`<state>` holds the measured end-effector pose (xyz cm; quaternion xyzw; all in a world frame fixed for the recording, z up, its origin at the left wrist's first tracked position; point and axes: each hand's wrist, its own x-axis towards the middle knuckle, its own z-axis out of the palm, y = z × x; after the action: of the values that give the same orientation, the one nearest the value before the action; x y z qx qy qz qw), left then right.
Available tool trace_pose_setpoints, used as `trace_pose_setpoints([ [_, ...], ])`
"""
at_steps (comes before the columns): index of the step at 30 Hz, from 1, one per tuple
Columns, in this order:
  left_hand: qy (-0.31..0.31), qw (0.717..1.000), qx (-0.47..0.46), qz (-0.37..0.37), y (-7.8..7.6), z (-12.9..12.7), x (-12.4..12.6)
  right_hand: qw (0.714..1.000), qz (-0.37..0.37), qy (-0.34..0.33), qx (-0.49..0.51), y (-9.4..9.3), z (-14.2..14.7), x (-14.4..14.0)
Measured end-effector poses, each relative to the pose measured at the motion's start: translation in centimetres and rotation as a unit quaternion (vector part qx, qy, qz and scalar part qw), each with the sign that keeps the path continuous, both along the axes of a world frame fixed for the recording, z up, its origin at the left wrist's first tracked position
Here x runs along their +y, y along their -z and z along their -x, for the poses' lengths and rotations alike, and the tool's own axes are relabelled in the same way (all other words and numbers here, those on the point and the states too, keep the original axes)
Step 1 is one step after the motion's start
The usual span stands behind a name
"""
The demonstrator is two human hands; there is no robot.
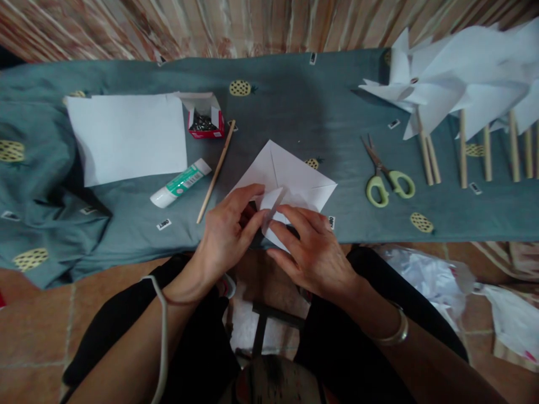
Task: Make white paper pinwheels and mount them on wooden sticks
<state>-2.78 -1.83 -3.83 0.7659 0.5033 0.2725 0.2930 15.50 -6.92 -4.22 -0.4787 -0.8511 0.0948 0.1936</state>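
A square sheet of white paper point(295, 168) lies turned cornerwise at the table's near edge, with slits running in from its corners. My left hand point(227, 227) pinches a bent-over flap of it between thumb and fingers. My right hand point(309, 244) is at the same flap, its thumb and index finger on the paper near the centre. The fingers hide part of the sheet's near side. Left of the sheet lies a thin wooden stick point(216, 171). To the right rest scissors with green handles point(389, 188), their blades slightly apart.
A glue stick point(181, 182), a stack of white paper point(130, 140) and a red box of small metal pins point(206, 123) are on the left. Several paper pinwheels on sticks point(467, 84) lie at the far right. A patterned cloth point(286, 101) covers the table.
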Motion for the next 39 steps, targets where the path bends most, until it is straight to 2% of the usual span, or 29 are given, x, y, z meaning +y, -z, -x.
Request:
trace_pose_setpoints([
  [5, 0.038, 0.99, 0.074, -0.114, 0.0, 0.0, -0.3, 1.0, -0.008, -0.001, 0.005, 0.0, 0.0, 0.0],
  [9, 0.038, 0.983, 0.075, -0.163, 0.2, 0.0, -0.5, 1.0, -0.004, -0.006, -0.002, 0.0, -0.1, -0.1],
  [16, 0.031, 0.983, 0.104, -0.146, 0.5, -0.1, -1.1, 1.0, -0.014, -0.008, -0.017, 0.3, -0.1, -0.4],
  [21, 0.029, 0.985, 0.074, -0.154, 0.3, -0.1, -1.1, 1.0, -0.014, -0.014, -0.011, 0.1, -0.1, -0.2],
  [29, 0.065, 0.98, 0.07, -0.177, 0.9, 0.1, -1.5, 0.999, -0.032, -0.015, -0.023, 0.1, -0.1, -0.2],
  [33, 0.081, 0.975, 0.085, -0.188, 1.0, 0.4, -1.7, 1.0, -0.018, -0.017, -0.02, 0.1, -0.2, -0.3],
  [39, 0.076, 0.973, 0.104, -0.191, 1.0, 0.3, -1.9, 0.999, -0.02, -0.019, -0.023, 0.0, -0.2, -0.3],
])
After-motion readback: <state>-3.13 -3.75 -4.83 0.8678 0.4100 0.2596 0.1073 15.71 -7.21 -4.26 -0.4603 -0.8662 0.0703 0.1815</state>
